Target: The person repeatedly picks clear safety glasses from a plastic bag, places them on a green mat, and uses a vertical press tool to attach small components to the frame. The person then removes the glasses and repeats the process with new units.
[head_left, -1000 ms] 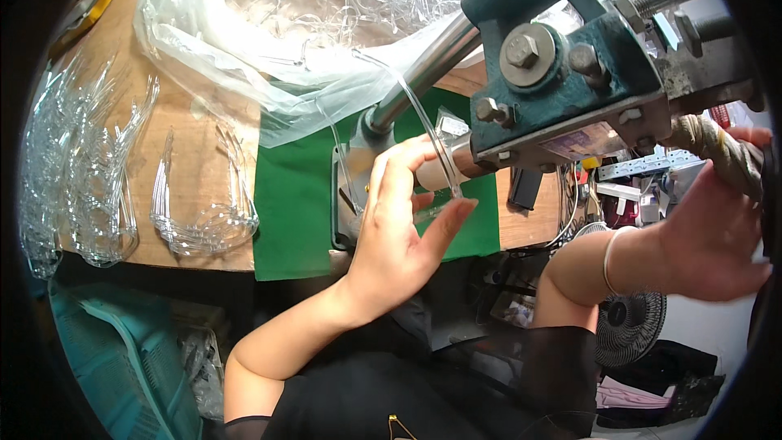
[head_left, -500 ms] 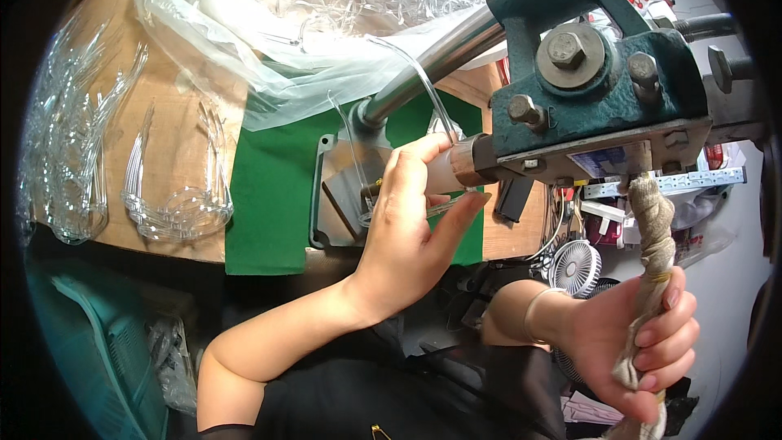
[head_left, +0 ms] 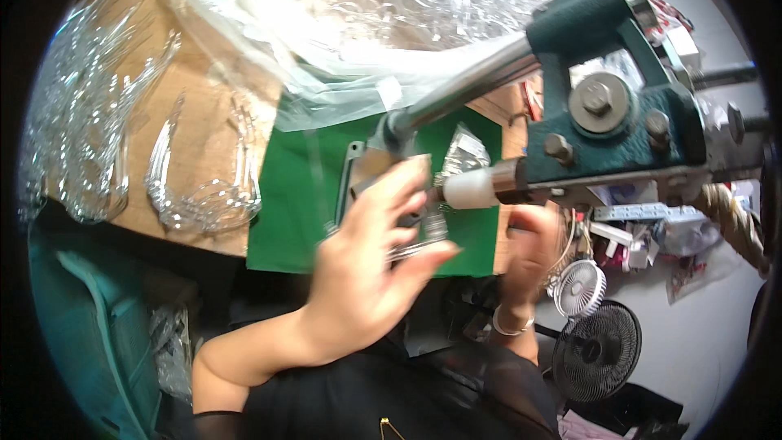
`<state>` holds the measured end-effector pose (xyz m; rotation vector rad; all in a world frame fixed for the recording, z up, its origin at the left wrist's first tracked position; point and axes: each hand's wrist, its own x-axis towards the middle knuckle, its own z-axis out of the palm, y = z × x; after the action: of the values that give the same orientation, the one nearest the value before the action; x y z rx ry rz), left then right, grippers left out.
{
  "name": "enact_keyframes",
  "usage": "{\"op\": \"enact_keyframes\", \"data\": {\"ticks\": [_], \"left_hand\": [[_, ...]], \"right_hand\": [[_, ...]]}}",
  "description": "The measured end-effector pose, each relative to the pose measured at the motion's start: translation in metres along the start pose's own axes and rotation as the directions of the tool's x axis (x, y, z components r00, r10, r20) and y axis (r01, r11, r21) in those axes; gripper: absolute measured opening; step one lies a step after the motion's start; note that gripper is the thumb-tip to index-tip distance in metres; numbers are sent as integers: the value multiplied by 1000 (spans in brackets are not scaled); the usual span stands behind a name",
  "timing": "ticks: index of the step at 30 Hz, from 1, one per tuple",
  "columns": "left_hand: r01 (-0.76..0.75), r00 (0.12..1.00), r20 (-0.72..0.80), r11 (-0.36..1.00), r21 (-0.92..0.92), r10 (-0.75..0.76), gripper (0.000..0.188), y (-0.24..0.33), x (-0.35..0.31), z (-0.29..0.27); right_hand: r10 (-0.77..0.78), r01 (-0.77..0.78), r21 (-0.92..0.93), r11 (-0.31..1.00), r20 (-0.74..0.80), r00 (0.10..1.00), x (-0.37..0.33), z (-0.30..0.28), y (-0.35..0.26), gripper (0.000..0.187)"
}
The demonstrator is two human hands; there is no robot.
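My left hand (head_left: 358, 269) is beside the white cylindrical tip (head_left: 471, 189) of a green bench press (head_left: 619, 114). Its fingers and thumb close around a clear plastic tube, partly hidden by the hand. One blurred strand of the tube (head_left: 315, 167) rises to the left of the fingers. Under the press head, to the right of the white tip, hovers my right hand (head_left: 531, 248). Motion smears its fingers, and I make out nothing in them. The cloth-wrapped press lever (head_left: 733, 216) stands at the far right, apart from both hands.
Bundles of clear tubes (head_left: 204, 204) lie on the wooden table at left. A large clear bag (head_left: 326, 90) of similar strands fills the back. A small bag of metal parts (head_left: 468, 151) rests on the green mat (head_left: 285, 228). Two fans (head_left: 599, 350) stand lower right; a teal crate (head_left: 90, 318) lower left.
My right hand has let go of the cloth-wrapped lever and moved left, under the press head. The lever has swung away to the right. My left hand has drawn back from the white tip.
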<state>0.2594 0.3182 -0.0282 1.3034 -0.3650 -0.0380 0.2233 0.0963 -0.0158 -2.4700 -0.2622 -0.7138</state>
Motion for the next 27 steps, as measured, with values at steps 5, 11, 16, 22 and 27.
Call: {"op": "enact_keyframes", "data": {"ticks": [5, 11, 16, 22, 27], "left_hand": [[344, 939, -82, 927, 149, -335, 50, 3, -52, -48], [388, 904, -318, 860, 330, -286, 38, -2, -24, -95], [117, 986, -164, 774, 622, -17, 34, 25, -42, -71], [307, 945, -283, 745, 592, -164, 32, 2, -69, -84], [94, 995, -94, 232, 968, -10, 30, -23, -39, -110]], "right_hand": [[183, -170, -70, 983, 281, 942, -52, 53, 36, 24], [162, -133, -115, 984, 303, 939, -74, 67, 46, 24], [158, -133, -120, 984, 235, 959, -75, 74, 52, 22], [156, -129, -143, 981, 193, 969, -81, 81, 52, 23], [124, -94, -158, 983, 197, 973, -81, 80, 51, 21]]}}
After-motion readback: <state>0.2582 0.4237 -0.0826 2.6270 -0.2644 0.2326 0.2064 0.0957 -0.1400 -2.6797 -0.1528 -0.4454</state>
